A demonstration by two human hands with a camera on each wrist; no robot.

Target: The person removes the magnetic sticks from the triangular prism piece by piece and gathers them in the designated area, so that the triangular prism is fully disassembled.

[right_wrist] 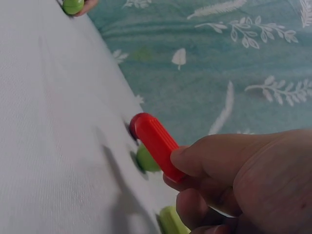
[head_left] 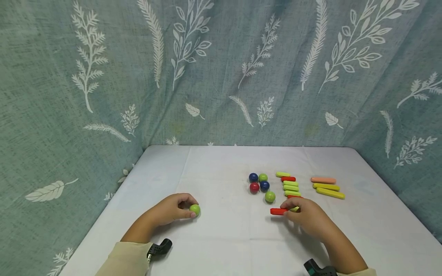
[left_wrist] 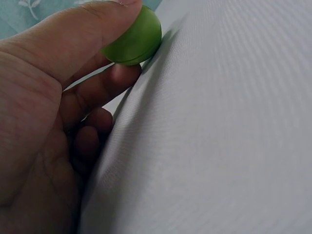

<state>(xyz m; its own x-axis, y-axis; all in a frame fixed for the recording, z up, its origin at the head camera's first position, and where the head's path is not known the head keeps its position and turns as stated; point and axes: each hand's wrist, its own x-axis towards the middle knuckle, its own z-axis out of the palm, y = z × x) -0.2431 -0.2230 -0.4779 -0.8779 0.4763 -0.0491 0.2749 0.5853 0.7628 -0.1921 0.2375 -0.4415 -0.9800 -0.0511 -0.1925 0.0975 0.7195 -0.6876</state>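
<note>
My left hand (head_left: 170,210) pinches a shiny green ball (head_left: 195,209) between thumb and fingers, low over the white table on the left. In the left wrist view the same green ball (left_wrist: 139,41) shows a seam line, close to the cloth. On the right, my right hand (head_left: 309,217) holds a short red ribbed stick (head_left: 277,211) by one end. The right wrist view shows this red stick (right_wrist: 156,146) raised off the cloth, its free end pointing away from the thumb. Just beyond that hand runs a column of short light green sticks (head_left: 291,188) and red ones, partly hidden by the fingers.
Two dark blue balls, a red ball (head_left: 254,187) and two green balls (head_left: 270,197) form a group left of the column. To its right lie two yellow sticks (head_left: 330,193) and an orange stick (head_left: 323,180). A leaf-patterned curtain (head_left: 221,76) stands behind the white table (head_left: 221,249).
</note>
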